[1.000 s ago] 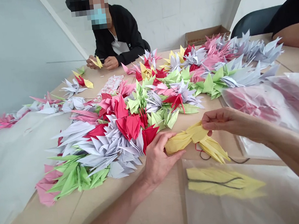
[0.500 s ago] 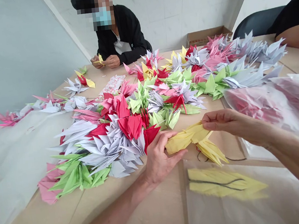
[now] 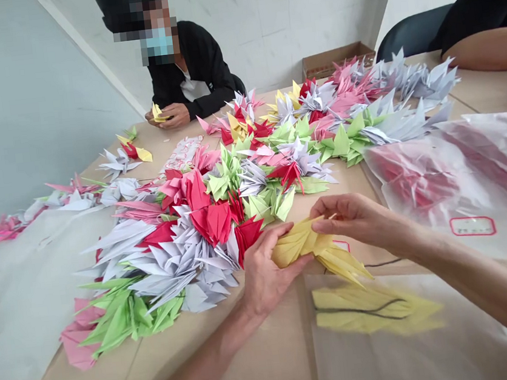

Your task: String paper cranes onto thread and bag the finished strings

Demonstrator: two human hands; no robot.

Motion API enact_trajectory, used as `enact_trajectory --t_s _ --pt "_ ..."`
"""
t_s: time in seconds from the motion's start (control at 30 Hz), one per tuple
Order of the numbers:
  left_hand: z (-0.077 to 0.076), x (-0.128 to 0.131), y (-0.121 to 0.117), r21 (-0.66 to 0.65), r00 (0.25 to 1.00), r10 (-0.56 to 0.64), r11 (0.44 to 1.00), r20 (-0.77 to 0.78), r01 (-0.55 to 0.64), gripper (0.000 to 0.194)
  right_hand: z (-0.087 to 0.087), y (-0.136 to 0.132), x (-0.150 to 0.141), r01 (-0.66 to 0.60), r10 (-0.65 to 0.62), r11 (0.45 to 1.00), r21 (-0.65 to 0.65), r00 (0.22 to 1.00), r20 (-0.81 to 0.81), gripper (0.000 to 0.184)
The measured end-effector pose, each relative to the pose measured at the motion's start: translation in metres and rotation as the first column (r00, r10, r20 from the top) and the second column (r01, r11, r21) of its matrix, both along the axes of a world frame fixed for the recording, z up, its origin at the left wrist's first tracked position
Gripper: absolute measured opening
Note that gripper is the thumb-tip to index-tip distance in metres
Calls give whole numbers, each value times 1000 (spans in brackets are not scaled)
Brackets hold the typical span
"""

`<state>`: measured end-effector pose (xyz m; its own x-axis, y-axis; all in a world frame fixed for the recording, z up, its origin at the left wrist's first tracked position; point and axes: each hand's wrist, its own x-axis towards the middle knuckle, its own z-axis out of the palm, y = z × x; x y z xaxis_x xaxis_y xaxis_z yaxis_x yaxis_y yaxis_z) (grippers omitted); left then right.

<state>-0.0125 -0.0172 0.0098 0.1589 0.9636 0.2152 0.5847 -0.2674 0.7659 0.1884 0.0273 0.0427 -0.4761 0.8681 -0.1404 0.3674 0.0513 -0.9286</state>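
Between thumb and fingers, my left hand (image 3: 266,268) grips a stack of folded yellow paper cranes (image 3: 298,241) by its left end. My right hand (image 3: 348,219) pinches the upper right end of the same stack. More yellow folded paper (image 3: 344,262) hangs below my right fingers, close to the table, with a dark cord beside it. Just beneath lies a translucent bag (image 3: 369,360) with yellow folded paper and a dark cord inside. Left of my hands sits a heap of grey-lilac (image 3: 173,254), red (image 3: 218,221) and green (image 3: 134,313) folded paper bundles.
Across the table (image 3: 262,347), a person (image 3: 194,68) in a dark jacket holds a yellow folded piece. Translucent bags (image 3: 417,177) with pink-red paper lie right; a large translucent sheet (image 3: 40,287) lies left. A cardboard box (image 3: 334,59) and another person's arm (image 3: 489,50) are farther back.
My right hand has moved left along the yellow stack, closer to my left hand. The whole view has shifted slightly, showing a red-framed label on the right bag.
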Motion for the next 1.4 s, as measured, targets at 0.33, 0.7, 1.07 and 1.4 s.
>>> enact_trajectory --t_s 0.33,0.7,1.07,1.4 --pt "-1 -3 6 -189 980 35 982 194 2 47 -11 11 15 -30 7 991 130 985 171 47" --pt "-2 -3 5 -215 972 47 977 230 4 49 -1 16 24 7 -14 999 45 988 151 17" --pt "-1 -1 6 -252 970 27 967 243 37 48 -5 16 28 -161 32 949 270 904 426 41" --pt "2 0 5 -303 964 66 953 256 15 49 -6 3 6 -160 -39 847 506 932 360 27"
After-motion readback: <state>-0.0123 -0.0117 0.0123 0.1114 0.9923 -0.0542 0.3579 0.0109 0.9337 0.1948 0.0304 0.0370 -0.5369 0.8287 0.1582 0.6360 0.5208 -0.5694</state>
